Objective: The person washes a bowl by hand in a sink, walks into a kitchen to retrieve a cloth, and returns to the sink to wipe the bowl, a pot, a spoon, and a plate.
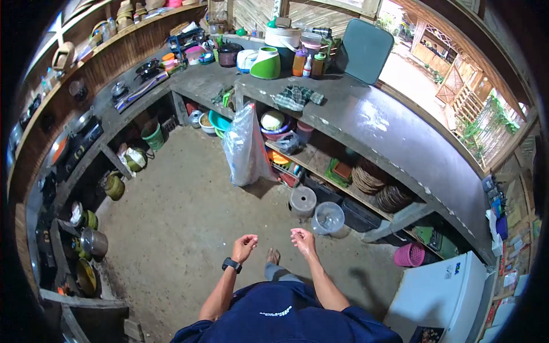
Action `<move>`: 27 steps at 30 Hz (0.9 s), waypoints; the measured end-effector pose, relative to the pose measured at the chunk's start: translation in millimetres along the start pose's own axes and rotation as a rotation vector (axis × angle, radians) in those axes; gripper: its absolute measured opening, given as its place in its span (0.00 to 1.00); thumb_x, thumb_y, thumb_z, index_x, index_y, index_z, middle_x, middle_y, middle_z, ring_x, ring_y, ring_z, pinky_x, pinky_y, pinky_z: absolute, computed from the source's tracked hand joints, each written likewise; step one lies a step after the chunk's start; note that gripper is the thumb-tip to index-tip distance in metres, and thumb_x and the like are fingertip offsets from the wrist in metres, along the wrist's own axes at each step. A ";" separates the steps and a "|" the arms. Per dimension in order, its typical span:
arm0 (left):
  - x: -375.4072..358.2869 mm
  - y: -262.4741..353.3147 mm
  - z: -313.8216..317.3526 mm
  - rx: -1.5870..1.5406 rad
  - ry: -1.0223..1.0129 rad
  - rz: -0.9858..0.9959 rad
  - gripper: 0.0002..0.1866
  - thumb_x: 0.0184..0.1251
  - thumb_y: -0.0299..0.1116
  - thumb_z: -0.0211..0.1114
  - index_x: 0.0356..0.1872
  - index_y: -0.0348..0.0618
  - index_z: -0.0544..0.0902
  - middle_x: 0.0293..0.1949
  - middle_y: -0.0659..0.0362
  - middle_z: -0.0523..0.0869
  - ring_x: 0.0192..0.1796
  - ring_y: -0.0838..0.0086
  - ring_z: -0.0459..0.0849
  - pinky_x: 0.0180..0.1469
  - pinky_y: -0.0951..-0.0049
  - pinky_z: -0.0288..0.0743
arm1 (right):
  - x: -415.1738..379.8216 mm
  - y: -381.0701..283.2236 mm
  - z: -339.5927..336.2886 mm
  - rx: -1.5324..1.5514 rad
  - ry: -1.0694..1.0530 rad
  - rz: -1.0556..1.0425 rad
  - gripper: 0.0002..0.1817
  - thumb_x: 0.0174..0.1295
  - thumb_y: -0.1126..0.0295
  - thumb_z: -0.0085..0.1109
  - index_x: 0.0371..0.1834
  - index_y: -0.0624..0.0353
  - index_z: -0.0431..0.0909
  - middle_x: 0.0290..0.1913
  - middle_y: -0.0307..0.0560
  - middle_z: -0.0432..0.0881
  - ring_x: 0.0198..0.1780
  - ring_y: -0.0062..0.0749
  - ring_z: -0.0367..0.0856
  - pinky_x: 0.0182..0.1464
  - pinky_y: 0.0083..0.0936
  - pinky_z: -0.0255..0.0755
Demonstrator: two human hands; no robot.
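I stand on a bare earth floor (189,206) in a rough kitchen. My left hand (245,246), with a black watch on its wrist, is raised in front of me with fingers loosely curled and nothing in it. My right hand (302,240) is held beside it, a little apart, fingers also curled and holding nothing that I can see. Both hover over the floor, touching nothing. My bare foot (273,255) shows below them. The nearest things are two clear plastic containers (327,219) on the floor ahead to the right.
A grey concrete counter (377,123) runs from the back to the right, with a hanging plastic bag (246,148), a green-white jug (266,64), bottles and cloth. Shelves below hold bowls and baskets. Pots and kettles line the left shelves (94,240). A white fridge (440,294) stands right.
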State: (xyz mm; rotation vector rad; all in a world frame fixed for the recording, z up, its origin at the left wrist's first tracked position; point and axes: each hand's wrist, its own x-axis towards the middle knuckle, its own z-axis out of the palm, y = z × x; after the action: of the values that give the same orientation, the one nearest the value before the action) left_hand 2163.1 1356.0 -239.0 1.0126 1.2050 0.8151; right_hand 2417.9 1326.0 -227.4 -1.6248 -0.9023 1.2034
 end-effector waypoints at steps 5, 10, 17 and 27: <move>110.0 47.3 -5.5 0.129 0.000 0.144 0.20 0.65 0.36 0.65 0.57 0.41 0.79 0.48 0.53 0.86 0.50 0.69 0.84 0.53 0.69 0.77 | 116.5 -65.4 12.9 -0.172 0.032 -0.203 0.13 0.64 0.70 0.57 0.50 0.61 0.80 0.37 0.46 0.86 0.33 0.25 0.83 0.36 0.22 0.75; 188.2 144.3 5.9 0.397 0.020 0.230 0.28 0.62 0.43 0.67 0.65 0.52 0.74 0.60 0.51 0.78 0.60 0.63 0.77 0.56 0.61 0.75 | 202.0 -155.3 19.3 -0.389 0.162 -0.290 0.23 0.58 0.66 0.63 0.57 0.57 0.74 0.35 0.51 0.86 0.38 0.37 0.85 0.43 0.30 0.75; 366.3 237.9 27.8 0.381 -0.092 0.557 0.26 0.65 0.38 0.65 0.64 0.48 0.74 0.58 0.50 0.79 0.58 0.59 0.78 0.58 0.65 0.72 | 376.5 -254.1 18.4 -0.424 0.336 -0.509 0.20 0.56 0.69 0.61 0.53 0.59 0.77 0.42 0.49 0.84 0.48 0.42 0.81 0.56 0.34 0.70; 541.6 357.0 66.6 0.383 -0.328 0.784 0.29 0.65 0.34 0.64 0.67 0.43 0.69 0.66 0.44 0.70 0.69 0.55 0.68 0.69 0.61 0.61 | 558.0 -343.1 14.5 -0.839 0.961 -0.594 0.32 0.54 0.61 0.65 0.63 0.56 0.68 0.57 0.55 0.74 0.67 0.50 0.62 0.70 0.54 0.49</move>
State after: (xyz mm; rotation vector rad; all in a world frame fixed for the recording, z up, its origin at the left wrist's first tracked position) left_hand 2337.7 1966.8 -91.6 1.9139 0.6709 0.9724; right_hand 2535.0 1953.7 -80.3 -2.0111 -1.1403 -0.4643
